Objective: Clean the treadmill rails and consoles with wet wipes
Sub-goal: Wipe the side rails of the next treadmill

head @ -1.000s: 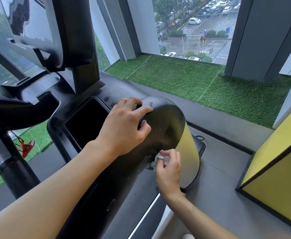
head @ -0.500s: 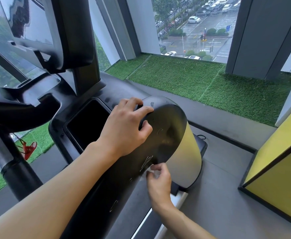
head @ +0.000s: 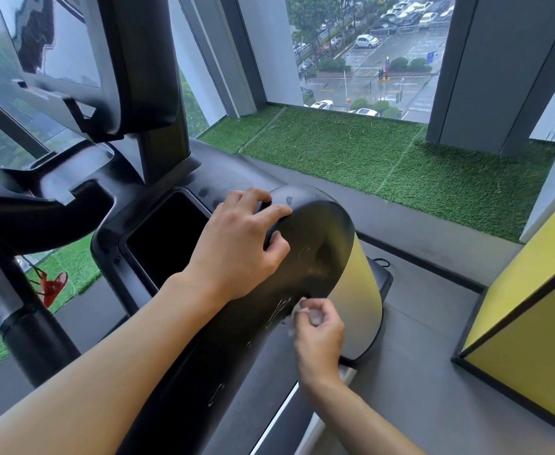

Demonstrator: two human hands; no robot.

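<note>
Nearest the camera, low and to the right, the right hand [head: 318, 336] pinches a crumpled white wet wipe [head: 299, 311] between thumb and bent fingers [head: 327, 315]. The wad touches the lower edge of the black console housing [head: 309, 231], where it meets the silver side face [head: 358, 297]. Pale scuff marks [head: 277, 311] show on the black surface just left of those fingers.

Up and to the left of the wipe, the left hand [head: 236, 247] lies over the crown of the housing. Its fingers curl onto a ridge there, gripping it, probably as a brace. A dark recessed tray [head: 167, 247] sits just left of that hand.

The step in hand looks like wiping the housing's side edge. To do it well:
- Open the wipe out from its wad so more damp cloth meets the plastic.
- Press it flat with the fingertips and follow the seam in long overlapping strokes.
- Run it back over the scuffs beside the fingers.
- Lift the bracing hand afterwards and wipe under it, since smudges show just beyond its fingertips.

Beyond both hands the screen [head: 59, 44] stands up on its post, and a red clip [head: 51, 287] hangs below to the far left. Farther off are a strip of green turf [head: 368, 159] and a rain-wet car park seen through the window.
</note>
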